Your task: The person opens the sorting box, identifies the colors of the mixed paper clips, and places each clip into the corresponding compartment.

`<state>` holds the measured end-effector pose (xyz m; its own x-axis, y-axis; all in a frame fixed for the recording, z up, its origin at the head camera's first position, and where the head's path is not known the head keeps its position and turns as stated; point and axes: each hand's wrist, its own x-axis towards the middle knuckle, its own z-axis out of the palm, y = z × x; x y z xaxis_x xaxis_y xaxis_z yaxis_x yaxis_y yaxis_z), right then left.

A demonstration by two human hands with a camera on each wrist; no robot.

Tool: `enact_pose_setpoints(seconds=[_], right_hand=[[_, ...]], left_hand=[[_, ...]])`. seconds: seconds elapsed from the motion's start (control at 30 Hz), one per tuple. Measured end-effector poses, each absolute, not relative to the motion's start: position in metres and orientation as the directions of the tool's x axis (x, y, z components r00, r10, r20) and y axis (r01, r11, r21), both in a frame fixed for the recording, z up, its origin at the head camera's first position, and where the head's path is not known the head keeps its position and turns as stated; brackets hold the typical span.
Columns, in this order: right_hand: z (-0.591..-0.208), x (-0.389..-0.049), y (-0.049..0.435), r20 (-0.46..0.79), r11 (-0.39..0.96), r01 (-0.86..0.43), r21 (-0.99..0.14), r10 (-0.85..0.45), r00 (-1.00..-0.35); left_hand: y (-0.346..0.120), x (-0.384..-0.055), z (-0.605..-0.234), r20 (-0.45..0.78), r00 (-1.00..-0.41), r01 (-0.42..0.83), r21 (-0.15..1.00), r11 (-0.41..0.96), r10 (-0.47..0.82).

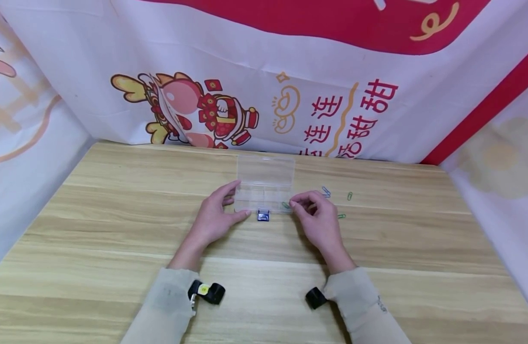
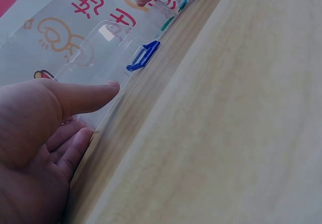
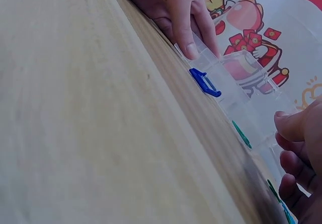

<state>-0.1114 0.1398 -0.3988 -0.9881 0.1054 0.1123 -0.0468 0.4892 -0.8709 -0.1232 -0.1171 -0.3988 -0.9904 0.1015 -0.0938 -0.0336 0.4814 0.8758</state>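
Observation:
A clear plastic box [image 1: 264,193] with compartments lies on the table, its lid [image 1: 265,171] raised at the back. A blue latch [image 1: 264,216] sticks out at the front. My left hand [image 1: 215,216] holds the box's left end, thumb along the front edge and fingers round the side. At the right end is my right hand [image 1: 317,217], its fingers loosely curled and the thumb close to the index fingertip. No object shows between those fingers. A green paper clip [image 3: 241,134] lies in the front right part of the box, just left of that hand.
Right of the right hand, blue paper clips [image 1: 326,192] and green paper clips [image 1: 350,196] lie loose on the wooden table [image 1: 264,277]. A printed cloth [image 1: 246,57] hangs behind the table's far edge, with more cloth at both sides.

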Motion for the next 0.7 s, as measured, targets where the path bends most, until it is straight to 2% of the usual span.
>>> enact_pose_setpoints(seconds=[0.3,0.47,0.6,0.7], right_hand=[[-0.403,-0.106,0.179,0.144,0.514,-0.023,-0.858,0.196,-0.97],[-0.408,-0.104,0.214,0.172,0.544,0.026,-0.839,0.311,-0.935],[-0.408,-0.102,0.233,0.142,0.534,0.101,-0.839,0.395,-0.908],[-0.407,-0.102,0.24,0.11,0.539,0.131,-0.832,0.392,-0.913]], left_hand=[[-0.118,-0.123,-0.4,-0.1,-0.99,-0.038,0.875,0.482,0.102],[-0.118,-0.123,-0.399,-0.098,-0.99,-0.039,0.876,0.481,0.098],[-0.118,-0.123,-0.399,-0.099,-0.99,-0.04,0.875,0.482,0.099],[-0.118,-0.123,-0.399,-0.1,-0.99,-0.041,0.875,0.482,0.098]])
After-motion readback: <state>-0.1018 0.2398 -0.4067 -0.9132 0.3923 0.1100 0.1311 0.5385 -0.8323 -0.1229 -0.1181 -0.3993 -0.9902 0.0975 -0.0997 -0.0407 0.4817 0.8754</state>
